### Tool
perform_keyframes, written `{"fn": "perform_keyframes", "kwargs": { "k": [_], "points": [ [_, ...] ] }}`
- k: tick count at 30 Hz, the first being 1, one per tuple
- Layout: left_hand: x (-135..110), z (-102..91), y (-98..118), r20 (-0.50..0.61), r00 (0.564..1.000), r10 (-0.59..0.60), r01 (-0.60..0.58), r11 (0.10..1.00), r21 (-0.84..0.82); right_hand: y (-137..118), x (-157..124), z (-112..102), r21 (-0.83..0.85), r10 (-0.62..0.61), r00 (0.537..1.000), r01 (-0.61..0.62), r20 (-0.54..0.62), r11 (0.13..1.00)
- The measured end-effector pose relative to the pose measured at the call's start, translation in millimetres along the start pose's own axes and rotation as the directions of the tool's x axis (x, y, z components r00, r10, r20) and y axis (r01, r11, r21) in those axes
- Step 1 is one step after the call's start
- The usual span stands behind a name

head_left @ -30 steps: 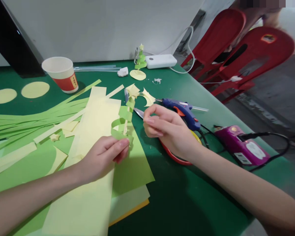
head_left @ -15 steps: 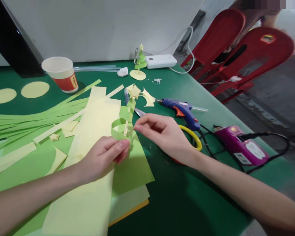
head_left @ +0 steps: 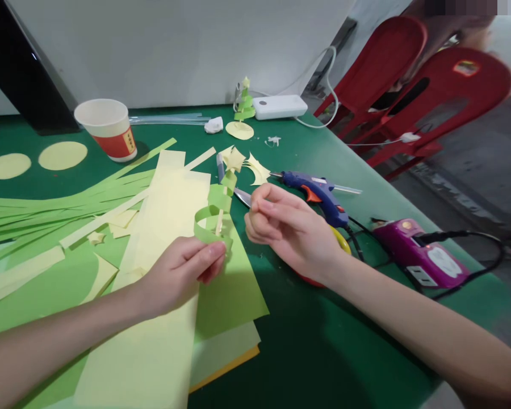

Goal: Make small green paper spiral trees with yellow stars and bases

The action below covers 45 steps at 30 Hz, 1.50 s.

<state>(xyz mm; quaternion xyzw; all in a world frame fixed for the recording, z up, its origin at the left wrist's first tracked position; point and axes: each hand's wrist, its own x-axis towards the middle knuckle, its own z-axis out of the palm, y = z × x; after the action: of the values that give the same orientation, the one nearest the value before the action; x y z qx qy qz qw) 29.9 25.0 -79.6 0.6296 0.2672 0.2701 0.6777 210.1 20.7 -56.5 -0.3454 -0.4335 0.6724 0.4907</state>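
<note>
My left hand pinches the bottom loop of a small paper tree: green strip loops threaded on a thin stick with a pale yellow star on top. The tree stands upright over sheets of yellow and green paper. My right hand hovers just right of the tree, fingers curled with thumb and forefinger pinched together; what they hold, if anything, is too small to see. Under that hand lie scissors with a yellow and red handle.
A blue glue gun and a purple power strip lie to the right on the green table. Green paper strips, two yellow discs, a paper cup, a finished little tree and a white power bank lie farther back. Red chairs stand at the right.
My right hand reached to the tree's loops half a second ago and has now drawn back to the right with fingers curled. My left hand has held still.
</note>
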Motion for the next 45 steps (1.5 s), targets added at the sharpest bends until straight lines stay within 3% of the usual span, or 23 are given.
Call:
{"fn": "perform_keyframes", "kwargs": {
  "k": [2,4,7,11,16,23,33,45],
  "points": [
    [0.0,-0.7,-1.0,0.012,1.000,0.003,-0.003,1.000,0.007,3.0,0.6,1.7,-0.149,0.001,0.998,-0.010,-0.063,0.989],
    [0.0,-1.0,-1.6,0.022,1.000,0.007,-0.007,1.000,0.005,5.6,0.5,3.7,-0.382,-0.088,0.990,0.038,-0.114,0.923],
    [-0.2,-0.7,-1.4,0.033,0.999,0.018,-0.019,1.000,0.022,8.6,-0.8,6.1,-0.685,-0.318,0.942,0.164,-0.103,0.710],
    [-0.3,-0.5,-1.0,0.054,0.998,0.042,-0.046,0.996,0.076,11.4,-2.8,8.2,-0.841,-0.502,0.864,0.240,-0.042,0.484],
    [-1.1,-0.6,-2.5,0.062,0.997,0.040,-0.046,0.993,0.108,12.1,-4.8,12.1,-0.895,-0.567,0.824,0.256,0.004,0.366],
    [-0.6,0.0,-1.5,0.081,0.997,0.008,-0.019,0.991,0.134,12.1,-5.7,15.0,-0.924,-0.606,0.795,0.233,0.002,0.302],
    [-0.9,0.1,-2.2,0.074,0.997,0.002,-0.012,0.991,0.134,12.3,-7.9,18.7,-0.951,-0.687,0.719,0.276,0.109,0.137],
    [-0.1,0.0,0.1,0.068,0.997,-0.025,0.013,0.987,0.162,11.5,-8.2,18.0,-0.951,-0.703,0.688,0.304,0.182,0.051]
  ]
}}
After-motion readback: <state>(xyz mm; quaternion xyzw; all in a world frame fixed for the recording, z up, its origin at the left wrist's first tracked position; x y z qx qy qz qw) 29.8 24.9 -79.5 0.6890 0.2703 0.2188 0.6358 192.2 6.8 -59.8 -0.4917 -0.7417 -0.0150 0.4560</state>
